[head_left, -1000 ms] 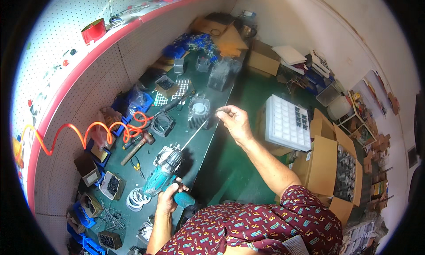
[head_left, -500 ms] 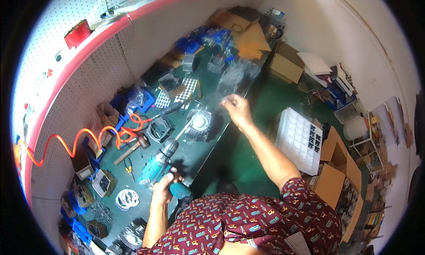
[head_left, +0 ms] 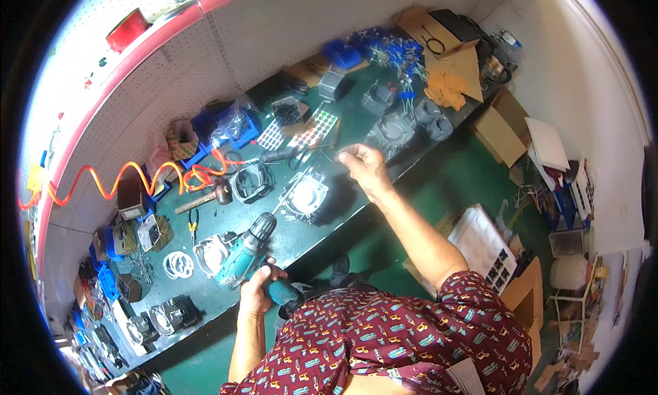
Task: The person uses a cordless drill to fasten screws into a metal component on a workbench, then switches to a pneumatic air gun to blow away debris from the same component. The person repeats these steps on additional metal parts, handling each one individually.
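My left hand (head_left: 256,291) is closed round the grip of a teal cordless drill (head_left: 240,258). The drill's long bit points away from me toward a finned metal housing (head_left: 306,195) with a bright round centre, lying on the bench. Whether the tip touches the housing is unclear. Above and right of that housing, my right hand (head_left: 367,170) is held in the air with thumb and fingers pinched together. Anything between those fingertips is too small and blurred to name. Just left of the drill lies another metal part (head_left: 212,253), partly hidden by it.
On the green bench (head_left: 329,237) lie a hammer (head_left: 205,198), yellow-handled pliers (head_left: 193,225), white rings (head_left: 178,265) and sticker sheets (head_left: 317,129). An orange coiled hose (head_left: 130,172) crosses the left side. More housings (head_left: 394,131) stand farther back. Cardboard boxes (head_left: 502,131) sit on the right.
The view has shifted, so the far end of the bench sits farther right and more of the near left end shows. My left hand still grips the drill; my right hand stays pinched.
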Motion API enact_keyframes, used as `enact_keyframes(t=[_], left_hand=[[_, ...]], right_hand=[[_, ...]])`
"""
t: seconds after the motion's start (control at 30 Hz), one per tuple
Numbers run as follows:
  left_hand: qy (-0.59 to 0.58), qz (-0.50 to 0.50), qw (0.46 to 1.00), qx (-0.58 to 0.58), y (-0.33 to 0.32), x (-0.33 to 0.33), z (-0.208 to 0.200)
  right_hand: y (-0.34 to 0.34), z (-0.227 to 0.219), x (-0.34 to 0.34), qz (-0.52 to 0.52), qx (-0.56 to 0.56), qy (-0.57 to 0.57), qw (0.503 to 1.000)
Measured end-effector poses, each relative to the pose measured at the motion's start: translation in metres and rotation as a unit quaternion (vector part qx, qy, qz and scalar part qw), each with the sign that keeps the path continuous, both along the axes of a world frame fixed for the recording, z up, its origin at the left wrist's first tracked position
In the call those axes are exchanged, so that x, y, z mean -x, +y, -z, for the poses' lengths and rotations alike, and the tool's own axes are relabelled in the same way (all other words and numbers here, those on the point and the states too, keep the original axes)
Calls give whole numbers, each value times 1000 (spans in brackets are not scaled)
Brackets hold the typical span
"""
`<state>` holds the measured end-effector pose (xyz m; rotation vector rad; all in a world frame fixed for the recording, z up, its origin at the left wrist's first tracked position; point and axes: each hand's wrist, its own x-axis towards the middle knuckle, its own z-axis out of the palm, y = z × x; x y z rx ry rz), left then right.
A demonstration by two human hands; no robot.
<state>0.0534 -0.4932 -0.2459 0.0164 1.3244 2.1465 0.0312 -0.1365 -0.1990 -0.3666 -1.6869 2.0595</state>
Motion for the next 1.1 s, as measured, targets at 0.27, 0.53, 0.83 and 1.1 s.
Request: enact_keyframes(t=[0.27,0.53,0.83,1.1], left_hand=[[-2,12,1000,-27,10,7,11],[-8,34,999,-25,7,23,7],[23,54,998,-5,-6,38,-1],[36,43,998,-10,-13,49,1]], right_hand=[[-8,-21,9,-37,8,35,999],[-16,-23,10,-45,80,47,995],[-33,-21,15,72,-171,68,980],[-40,-26,22,17,-11,84,996]])
